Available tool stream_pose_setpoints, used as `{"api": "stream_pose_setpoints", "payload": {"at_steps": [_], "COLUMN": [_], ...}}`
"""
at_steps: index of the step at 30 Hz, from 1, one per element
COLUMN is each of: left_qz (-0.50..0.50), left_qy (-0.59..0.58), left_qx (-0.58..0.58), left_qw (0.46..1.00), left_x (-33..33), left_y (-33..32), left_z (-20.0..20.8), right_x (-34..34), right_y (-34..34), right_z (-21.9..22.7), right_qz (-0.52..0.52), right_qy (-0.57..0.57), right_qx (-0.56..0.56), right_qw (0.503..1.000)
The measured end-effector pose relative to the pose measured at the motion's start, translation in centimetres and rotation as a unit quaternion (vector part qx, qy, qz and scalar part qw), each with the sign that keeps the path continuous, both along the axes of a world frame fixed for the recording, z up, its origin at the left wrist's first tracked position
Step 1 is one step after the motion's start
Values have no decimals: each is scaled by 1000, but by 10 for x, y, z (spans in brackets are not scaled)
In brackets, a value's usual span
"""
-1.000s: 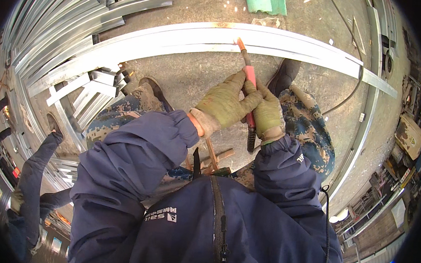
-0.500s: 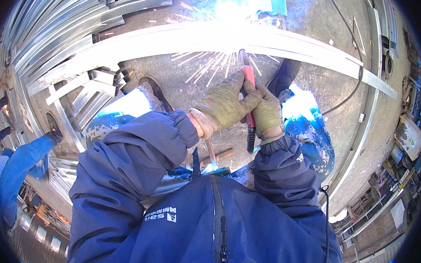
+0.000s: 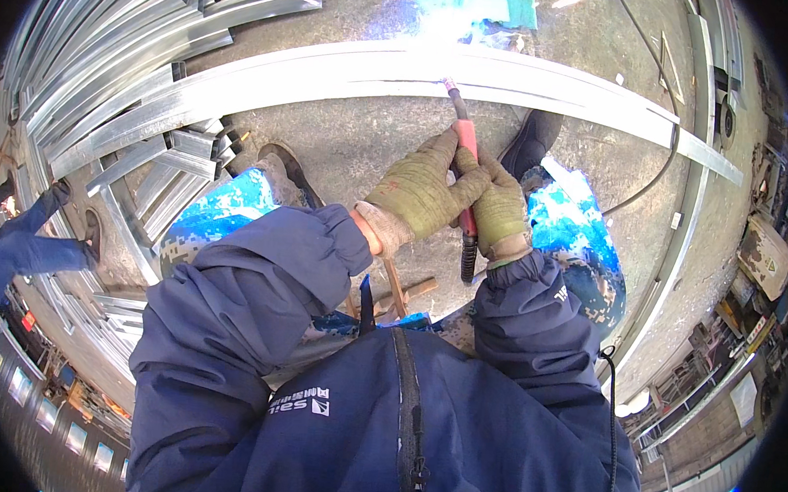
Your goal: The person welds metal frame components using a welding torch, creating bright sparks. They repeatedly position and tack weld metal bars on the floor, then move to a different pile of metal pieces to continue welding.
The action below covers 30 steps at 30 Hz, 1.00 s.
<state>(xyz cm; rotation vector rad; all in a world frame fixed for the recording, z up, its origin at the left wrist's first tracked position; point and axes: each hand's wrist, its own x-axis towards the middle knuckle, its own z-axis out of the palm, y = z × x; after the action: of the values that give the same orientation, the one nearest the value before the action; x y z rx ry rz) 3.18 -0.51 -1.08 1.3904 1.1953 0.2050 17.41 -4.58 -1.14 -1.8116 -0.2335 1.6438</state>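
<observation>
A red-handled welding torch [image 3: 467,135] runs away from me, its dark neck and nozzle pointing at a long, pale metal beam [image 3: 278,78]. Strong white-blue glare lies over the beam beyond the nozzle and hides the weld spot. Both hands wear olive work gloves. My right hand [image 3: 499,203] is wrapped round the torch handle, with the black ribbed cable sleeve [image 3: 468,258] hanging below it. Closed against the handle from the left, my left hand [image 3: 416,185] touches the right hand's fingers; its fingertips are partly hidden.
Metal channels [image 3: 115,53] are stacked at the far left, with shorter cut pieces [image 3: 186,154] nearer my left knee. A black cable [image 3: 669,165] curves across the floor on the right. Someone in blue trousers [image 3: 24,243] is at the left edge. A wooden stool [image 3: 396,287] shows beneath me.
The spray of sparks has gone and the glare has shrunk, so the torch nozzle shows. My hands stay in place. The other person's legs have shifted at the left.
</observation>
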Motion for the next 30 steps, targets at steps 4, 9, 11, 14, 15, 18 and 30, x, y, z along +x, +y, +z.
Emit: {"api": "stream_pose_setpoints", "payload": {"at_steps": [4,9,11,14,15,18,30], "left_qz": [-26,1,3,-4,-3,8,-11], "left_qy": [53,-32,-42,-22,-14,-14,19], "left_qx": [-3,-1,-14,-6,-2,-3,16], "left_qw": [998,1000,999,1000,1000,1000,1000], "left_x": [1,1,-1,-2,-2,-1,0], "left_y": [6,2,4,3,1,1,3], "left_z": [10,-2,-1,0,-2,0,0], "right_x": [2,4,2,2,2,2,4], "right_y": [-3,-4,-1,-1,-1,1,-1], "right_z": [-5,-7,-5,-7,-6,-2,-5], "right_qz": [12,7,10,10,11,11,28], "right_qy": [-1,6,14,13,11,0,-5], "right_qx": [6,23,20,18,18,10,6], "right_qw": [1000,1000,1000,1000,1000,1000,1000]}}
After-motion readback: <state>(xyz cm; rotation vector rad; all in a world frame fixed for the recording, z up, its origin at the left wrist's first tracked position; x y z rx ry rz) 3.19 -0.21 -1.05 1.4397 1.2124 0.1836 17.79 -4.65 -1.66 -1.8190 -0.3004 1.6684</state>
